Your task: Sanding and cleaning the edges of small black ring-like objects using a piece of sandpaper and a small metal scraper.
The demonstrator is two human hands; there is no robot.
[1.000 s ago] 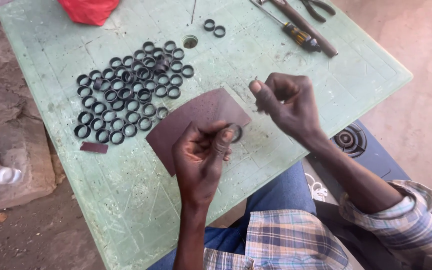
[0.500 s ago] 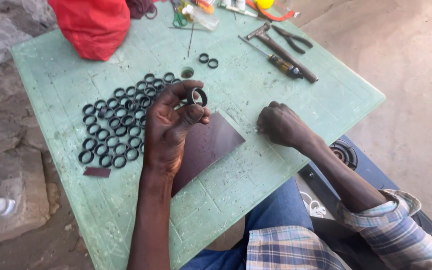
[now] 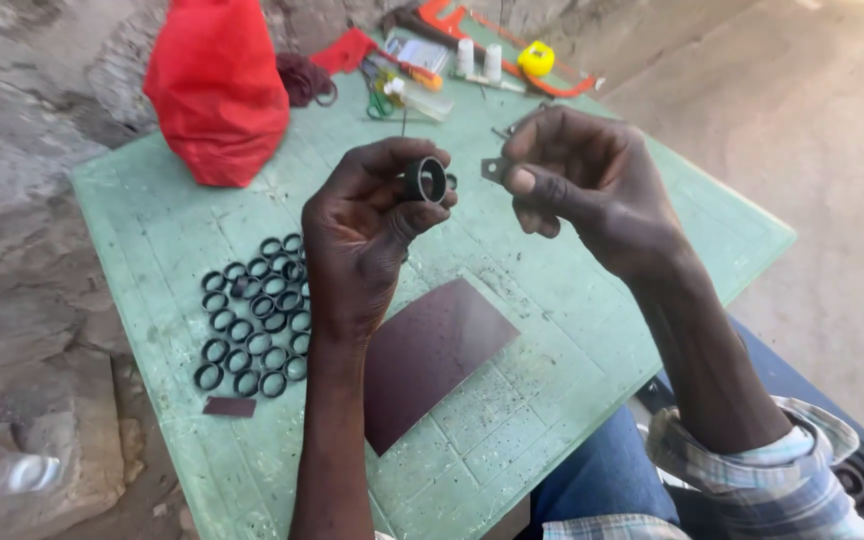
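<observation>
Black ring (image 3: pixel 426 180) held raised above the green table (image 3: pixel 592 330), pinched between thumb and fingertips of the left hand (image 3: pixel 367 235), opening facing the camera. Right hand (image 3: pixel 592 185) closed on a small grey flat piece (image 3: pixel 495 169), just beside the ring, not touching. Below: dark brown sheet (image 3: pixel 430 355) flat on the table; cluster of black rings (image 3: pixel 252 320) to its left; red bag (image 3: pixel 214 90) at the far edge.

Black rings (image 3: pixel 252 325) lie on the pale green table (image 3: pixel 172 225), beside a red bag (image 3: pixel 214 90) and a maroon sheet (image 3: pixel 430 355).
</observation>
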